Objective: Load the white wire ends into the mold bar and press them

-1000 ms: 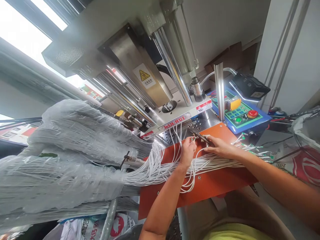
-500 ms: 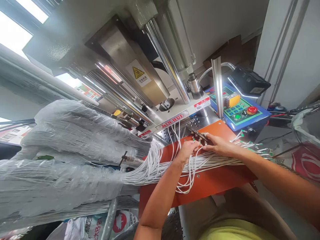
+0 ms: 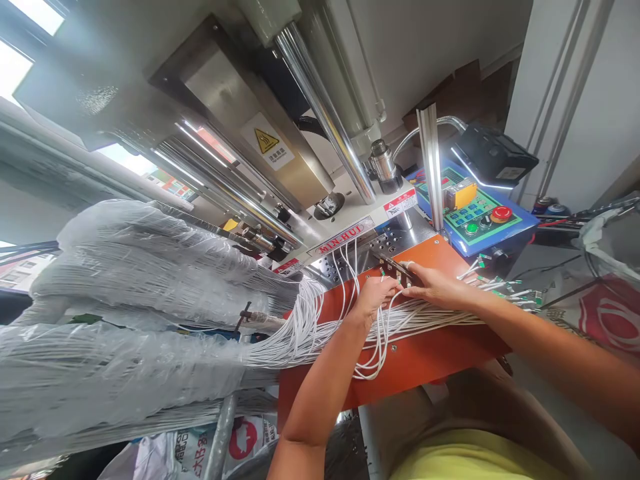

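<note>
My left hand (image 3: 375, 297) is closed in a pinch on a thin white cable, and a small green connector tip pokes up beside its fingers. My right hand (image 3: 433, 283) is closed around the near right end of a dark slotted metal block (image 3: 387, 263). The fingertips of both hands almost meet at the block. Beneath them, a thick bundle of white cables (image 3: 310, 337) runs across an orange board (image 3: 420, 350). Green connector ends (image 3: 500, 283) fan out past my right forearm. Several cables lead up under the press head (image 3: 345, 233).
A tall press with steel guide rods (image 3: 325, 110) and a hot-surface label stands ahead. Its blue control box (image 3: 483, 233), with a red stop button (image 3: 501, 213), is at the right. Plastic-wrapped cable bundles (image 3: 145, 267) fill the left side. A clamp handle (image 3: 245, 317) sticks up beside them.
My left fingers have edged closer to the metal block, and less of the pinched cable end shows. My right hand keeps its place at the block. The whole view has shifted slightly.
</note>
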